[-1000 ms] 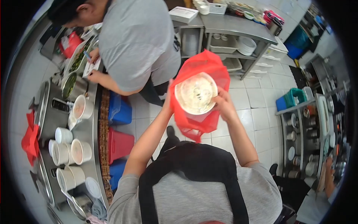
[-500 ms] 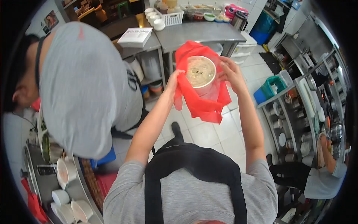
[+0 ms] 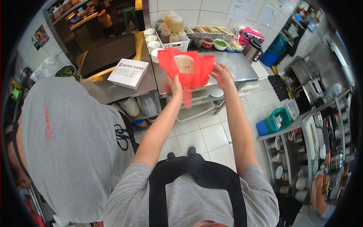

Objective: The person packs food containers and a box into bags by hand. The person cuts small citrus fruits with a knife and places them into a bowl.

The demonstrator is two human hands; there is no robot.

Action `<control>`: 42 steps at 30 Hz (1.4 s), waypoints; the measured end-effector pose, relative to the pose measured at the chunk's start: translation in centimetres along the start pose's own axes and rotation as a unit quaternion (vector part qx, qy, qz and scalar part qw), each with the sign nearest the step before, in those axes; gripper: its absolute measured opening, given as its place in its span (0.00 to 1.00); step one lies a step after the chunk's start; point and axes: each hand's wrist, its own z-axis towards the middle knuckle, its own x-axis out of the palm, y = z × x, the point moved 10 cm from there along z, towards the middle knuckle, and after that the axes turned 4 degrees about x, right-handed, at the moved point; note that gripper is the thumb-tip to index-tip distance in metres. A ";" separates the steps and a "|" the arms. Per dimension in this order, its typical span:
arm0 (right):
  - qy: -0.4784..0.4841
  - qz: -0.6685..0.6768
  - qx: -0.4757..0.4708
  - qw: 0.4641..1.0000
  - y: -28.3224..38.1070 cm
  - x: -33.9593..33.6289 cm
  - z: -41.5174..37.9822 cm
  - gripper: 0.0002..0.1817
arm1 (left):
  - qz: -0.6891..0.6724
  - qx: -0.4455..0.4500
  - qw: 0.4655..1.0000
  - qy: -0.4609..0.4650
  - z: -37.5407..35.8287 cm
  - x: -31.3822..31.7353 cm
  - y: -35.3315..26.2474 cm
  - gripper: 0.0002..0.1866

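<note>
A red plastic bag [image 3: 200,72] is held up at the edge of the steel counter. Inside its opening sits a round tub with a pale lid [image 3: 185,63]; a small dark marking shows on the lid, and the bag covers the tub's sides. My left hand [image 3: 175,85] is closed on the bag at its lower left, near the tub. On the right, the fingers of my right hand [image 3: 222,75] pinch the bag's edge. A strip of the bag hangs down between my forearms.
Behind the bag, a white basket of sauce bottles [image 3: 176,44] stands beside stacked white cups [image 3: 154,45]. A white box [image 3: 128,73] lies on the left counter. Close on my left bends a co-worker in a grey shirt [image 3: 72,151]. A bin [image 3: 274,121] and shelving [image 3: 291,151] stand right.
My hands have carried the bag and tub forward to the counter, and the lid is now more covered by red plastic. The view has moved closer to the counter.
</note>
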 end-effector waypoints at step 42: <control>0.396 -0.551 -0.350 0.646 6.7 16.7 7.4 0.12 | 0.136 -0.004 0.960 0.246 5.5 10.3 -17.1 0.16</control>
